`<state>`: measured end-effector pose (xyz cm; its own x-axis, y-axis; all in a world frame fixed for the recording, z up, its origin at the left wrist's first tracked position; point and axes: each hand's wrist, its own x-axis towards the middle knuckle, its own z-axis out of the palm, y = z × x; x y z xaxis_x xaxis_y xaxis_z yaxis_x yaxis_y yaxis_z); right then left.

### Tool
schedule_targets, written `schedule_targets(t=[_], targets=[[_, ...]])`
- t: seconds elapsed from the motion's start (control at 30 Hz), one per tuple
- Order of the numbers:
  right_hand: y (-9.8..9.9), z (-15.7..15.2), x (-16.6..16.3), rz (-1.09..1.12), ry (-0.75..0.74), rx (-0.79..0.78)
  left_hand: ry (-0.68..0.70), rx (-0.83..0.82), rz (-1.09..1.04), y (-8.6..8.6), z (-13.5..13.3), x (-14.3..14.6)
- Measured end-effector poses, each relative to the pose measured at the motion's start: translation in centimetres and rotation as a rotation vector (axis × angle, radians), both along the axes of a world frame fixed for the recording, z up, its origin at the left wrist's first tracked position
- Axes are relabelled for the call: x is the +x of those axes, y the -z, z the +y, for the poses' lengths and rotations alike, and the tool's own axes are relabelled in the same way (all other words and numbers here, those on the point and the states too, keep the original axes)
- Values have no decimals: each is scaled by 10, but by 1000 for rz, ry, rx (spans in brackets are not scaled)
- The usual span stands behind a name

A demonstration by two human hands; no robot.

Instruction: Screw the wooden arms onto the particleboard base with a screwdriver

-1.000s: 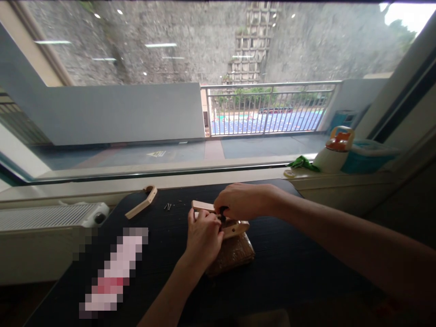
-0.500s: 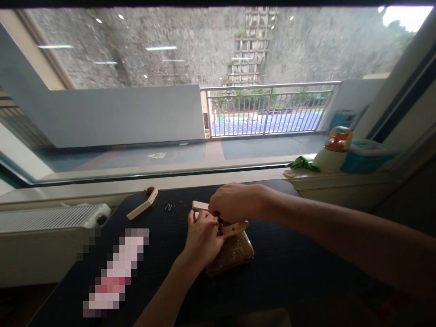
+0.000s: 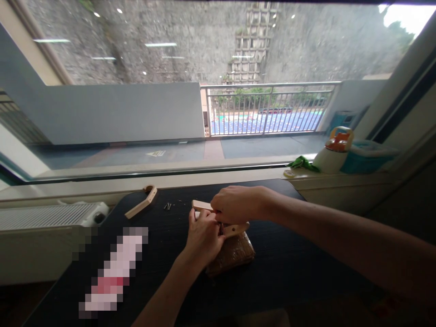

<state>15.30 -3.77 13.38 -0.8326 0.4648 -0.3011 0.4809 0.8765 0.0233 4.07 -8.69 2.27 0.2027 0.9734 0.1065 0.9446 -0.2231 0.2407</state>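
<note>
My left hand (image 3: 204, 234) is closed around a wooden piece (image 3: 235, 230) with a hole near its rounded end. Under it lies a brown block wrapped in clear plastic (image 3: 235, 254) on the black table. My right hand (image 3: 235, 204) is closed just above the left one, fingers pointing down at the wood. What its fingers grip is hidden. A second wooden bar (image 3: 200, 205) sticks out to the left between the hands; how the pieces join is covered by my fingers.
A bent wooden piece with a hooked end (image 3: 141, 203) and some small screws (image 3: 167, 206) lie at the table's back left. A blurred pink item (image 3: 114, 270) is nearer. On the windowsill stand a white jug with an orange top (image 3: 332, 150), a green cloth (image 3: 302, 163) and a teal box (image 3: 368, 156).
My right hand has turned and shifted slightly right and down, so more of the left wooden bar shows. My left hand keeps its hold in nearly the same spot.
</note>
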Motion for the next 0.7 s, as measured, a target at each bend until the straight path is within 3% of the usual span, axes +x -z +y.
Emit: schedule_targets(t=[0.2,0.4,0.7], targets=[[-8,0,-1,11,-51,31,-8,24,-7,-2,-2,1],[0,0,-1,-40,-114,60,-15,24,16,-1,0,1],[8,2,8,22,-46,35,-9,27,10,0,1,2]])
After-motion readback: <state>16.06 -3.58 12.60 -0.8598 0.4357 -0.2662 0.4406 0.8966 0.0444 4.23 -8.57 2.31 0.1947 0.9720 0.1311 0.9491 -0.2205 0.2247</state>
